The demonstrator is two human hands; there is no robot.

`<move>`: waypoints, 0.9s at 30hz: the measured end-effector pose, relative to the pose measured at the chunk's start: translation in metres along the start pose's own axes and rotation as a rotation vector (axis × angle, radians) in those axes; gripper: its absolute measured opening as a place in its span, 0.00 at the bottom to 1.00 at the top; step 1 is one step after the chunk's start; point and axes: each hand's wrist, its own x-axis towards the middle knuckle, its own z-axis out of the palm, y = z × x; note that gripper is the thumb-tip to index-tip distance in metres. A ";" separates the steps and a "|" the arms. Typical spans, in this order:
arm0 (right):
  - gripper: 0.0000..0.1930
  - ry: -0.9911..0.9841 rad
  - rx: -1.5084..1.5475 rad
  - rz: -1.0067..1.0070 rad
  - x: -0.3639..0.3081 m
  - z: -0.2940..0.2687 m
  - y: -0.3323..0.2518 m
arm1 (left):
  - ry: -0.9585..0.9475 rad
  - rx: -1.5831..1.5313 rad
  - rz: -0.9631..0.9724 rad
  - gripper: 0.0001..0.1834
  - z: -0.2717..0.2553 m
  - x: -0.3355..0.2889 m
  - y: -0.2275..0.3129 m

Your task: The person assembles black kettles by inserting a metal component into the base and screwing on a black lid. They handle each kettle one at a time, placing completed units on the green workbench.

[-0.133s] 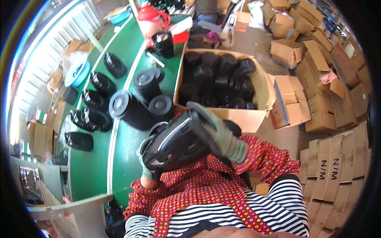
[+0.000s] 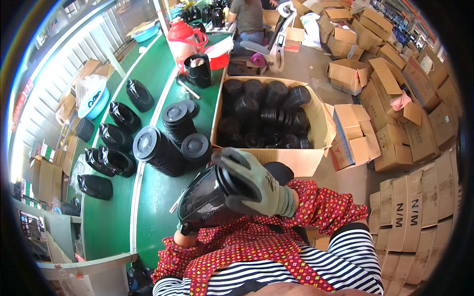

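Note:
A glossy black jug shell (image 2: 205, 196) lies tilted on its side in front of my body. My left hand (image 2: 181, 217), gloved and largely hidden behind the shell, is closed round its left side. My right hand (image 2: 254, 185), in a grey-green work glove, grips a black round disc (image 2: 223, 175) at the shell's upper right end. The two parts touch; whether they are joined I cannot tell. Beyond them, stacks of black round discs (image 2: 170, 150) stand on the green table (image 2: 160, 197). Several similar black jug shells (image 2: 117, 159) form a row along its left side.
An open carton (image 2: 296, 160) of stacked black discs stands right of the table. A red-topped jug (image 2: 183, 42) and a black jug (image 2: 198, 69) stand farther back. Cartons (image 2: 410, 212) are piled at right. A person (image 2: 248, 22) sits at the far end.
My right hand has moved left and slightly down over the disc, pressing closer to the shell. The shell has turned a little. The whole view has shifted slightly.

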 end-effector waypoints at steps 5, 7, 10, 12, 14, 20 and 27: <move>0.37 0.123 0.419 0.098 -0.007 0.016 0.015 | 0.391 0.146 0.216 0.34 -0.001 -0.030 0.076; 0.33 0.075 0.985 0.538 -0.023 0.025 0.043 | 0.516 0.542 0.384 0.30 -0.017 -0.033 0.112; 0.39 -0.050 1.533 1.030 -0.027 0.023 0.046 | 0.584 0.273 0.254 0.28 -0.029 -0.036 0.136; 0.44 -0.135 1.627 0.993 -0.020 0.011 0.027 | 0.488 0.605 0.464 0.32 -0.041 -0.041 0.130; 0.47 0.035 1.094 0.590 -0.054 0.027 0.048 | 0.404 0.166 0.325 0.36 -0.041 -0.042 0.121; 0.44 0.252 0.359 -0.114 -0.035 0.033 0.021 | 0.331 -0.228 0.242 0.39 -0.034 -0.041 0.067; 0.38 -0.011 1.345 0.339 -0.030 0.010 0.017 | 0.295 0.457 0.469 0.29 -0.039 -0.036 0.148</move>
